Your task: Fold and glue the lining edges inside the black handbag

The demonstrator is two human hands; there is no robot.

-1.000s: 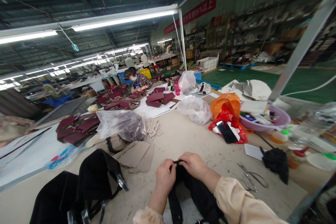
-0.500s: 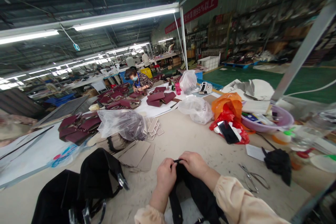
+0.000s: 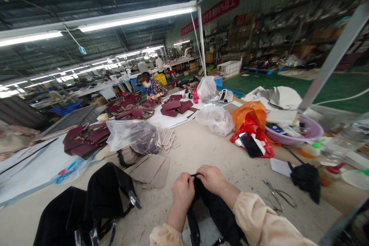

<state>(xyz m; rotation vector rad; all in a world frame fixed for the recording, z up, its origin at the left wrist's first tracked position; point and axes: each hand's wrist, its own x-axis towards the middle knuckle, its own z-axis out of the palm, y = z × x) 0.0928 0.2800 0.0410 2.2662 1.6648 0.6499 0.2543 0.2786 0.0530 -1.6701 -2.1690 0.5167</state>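
Firmly pinched at its far edge by left-hand grip (image 3: 183, 190) and right-hand grip (image 3: 212, 179), black fabric (image 3: 215, 208), bulk nearward.

Beyond the table's (image 3: 198, 150) far right edge, a green floor (image 3: 256, 88) is bordered by crowded shelves (image 3: 282, 40). A red banner (image 3: 215, 10) is hung high; lit tubes (image 3: 137, 19) are carried along an overhead beam (image 3: 161, 10).

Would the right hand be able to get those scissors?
Probably yes: the scissors lie uncovered on the table, to the right of the right sleeve, with nothing seen blocking them. But the right hand is pinching the black fabric piece, so it would likely need to let go first.
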